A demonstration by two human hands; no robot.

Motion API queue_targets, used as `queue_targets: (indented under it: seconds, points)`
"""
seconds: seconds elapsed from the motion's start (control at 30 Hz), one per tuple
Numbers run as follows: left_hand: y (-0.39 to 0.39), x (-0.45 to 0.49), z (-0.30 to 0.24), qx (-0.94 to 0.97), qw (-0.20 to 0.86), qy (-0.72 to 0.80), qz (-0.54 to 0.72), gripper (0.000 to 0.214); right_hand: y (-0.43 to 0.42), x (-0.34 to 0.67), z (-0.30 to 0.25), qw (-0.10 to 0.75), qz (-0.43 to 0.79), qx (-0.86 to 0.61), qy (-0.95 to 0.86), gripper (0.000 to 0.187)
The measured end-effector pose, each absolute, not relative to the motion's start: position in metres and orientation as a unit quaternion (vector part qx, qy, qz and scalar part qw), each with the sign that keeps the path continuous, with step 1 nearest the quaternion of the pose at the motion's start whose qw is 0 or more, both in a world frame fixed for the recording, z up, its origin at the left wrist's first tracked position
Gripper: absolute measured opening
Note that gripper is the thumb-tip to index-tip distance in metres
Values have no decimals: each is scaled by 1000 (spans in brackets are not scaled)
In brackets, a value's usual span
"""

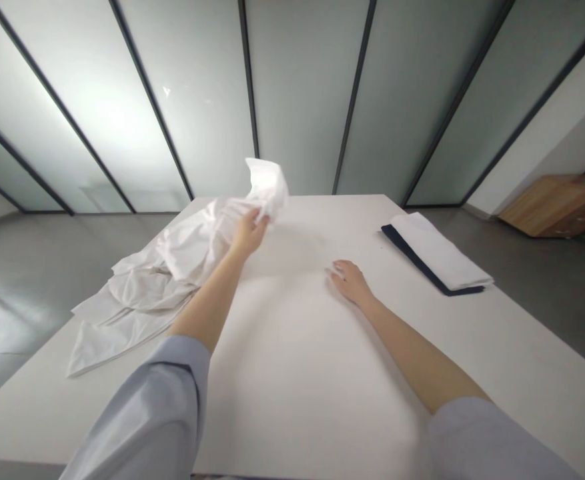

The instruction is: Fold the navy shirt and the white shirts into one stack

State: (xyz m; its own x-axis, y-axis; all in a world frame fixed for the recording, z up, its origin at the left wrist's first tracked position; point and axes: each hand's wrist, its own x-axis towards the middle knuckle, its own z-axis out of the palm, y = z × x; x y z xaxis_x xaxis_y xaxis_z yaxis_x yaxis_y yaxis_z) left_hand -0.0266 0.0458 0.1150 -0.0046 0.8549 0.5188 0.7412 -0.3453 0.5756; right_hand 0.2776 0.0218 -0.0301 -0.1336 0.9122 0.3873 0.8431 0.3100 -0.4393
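Cloth, thin, white and crumpled (185, 250), lies in one loose heap over the left part of one broad, smooth white table (297, 373); we cannot tell whether the heap is one piece or several. Of our two bare hands, our left hand (252, 232) grips the far end of the heap, with one bunched flap standing up above the fingers. Our right hand (351, 281) holds nothing, its fingers loosely bent and apart, near the middle of the table; we cannot tell whether it touches the surface. To its right we count two flat, folded fabrics: one white rectangular piece (439, 250) lying on one dark navy piece (412, 254). Two pale blue-grey sleeves (157, 407) cover our upper arms.
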Motion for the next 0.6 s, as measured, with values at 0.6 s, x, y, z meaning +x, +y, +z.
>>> queue_targets:
  seconds: [0.6]
  points:
    - [-5, 40, 4, 779, 55, 595, 189, 74, 22, 289, -21, 288, 89, -545, -782, 49]
